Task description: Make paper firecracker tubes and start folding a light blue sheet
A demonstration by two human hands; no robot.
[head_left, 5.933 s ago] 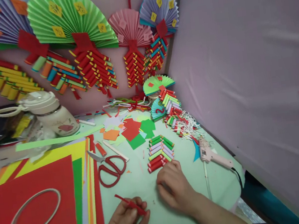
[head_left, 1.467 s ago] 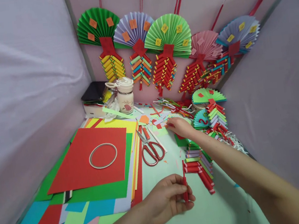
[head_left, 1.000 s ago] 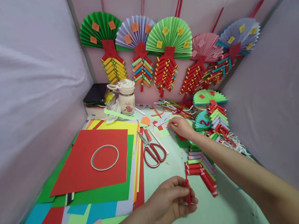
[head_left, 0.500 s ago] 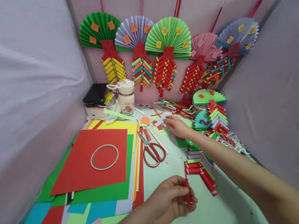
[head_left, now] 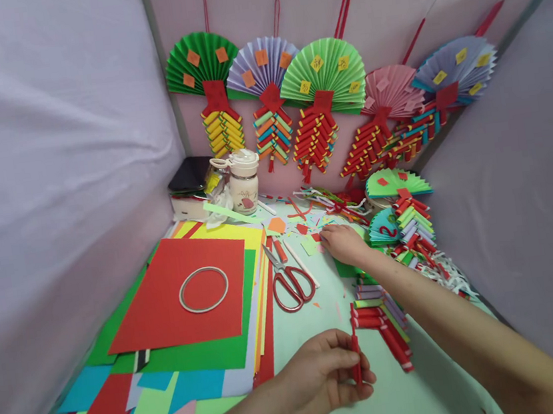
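My left hand (head_left: pixel 322 379) is closed around a thin red paper piece (head_left: pixel 357 362) held upright, a narrow strip of it rising above the fingers. Farther out, my right hand (head_left: pixel 344 244) is over the paper scraps, with its fingers curled down and pressed together; what they hold, if anything, is hidden. By its fingertips lie a light green square (head_left: pixel 309 246) and small red bits. Between the hands, a string of rolled paper firecrackers (head_left: pixel 397 343) in red, green and lilac lies beneath my right forearm. Red-handled scissors (head_left: pixel 292 285) rest to the left, beside a white stick (head_left: pixel 301 264).
Stacked coloured paper with a red sheet (head_left: pixel 157 302) and a ring (head_left: pixel 180 292) on it covers the left side. Behind stand a white cup (head_left: pixel 244 187) and a phone (head_left: pixel 190 174) on a box. Paper fans (head_left: pixel 323 73) hang along the back wall; smaller ones (head_left: pixel 397 182) lie right.
My right hand has drawn back slightly toward me and its fingers have curled in; a lilac scrap by them no longer shows. My left hand still holds the red paper piece. The view has shifted.
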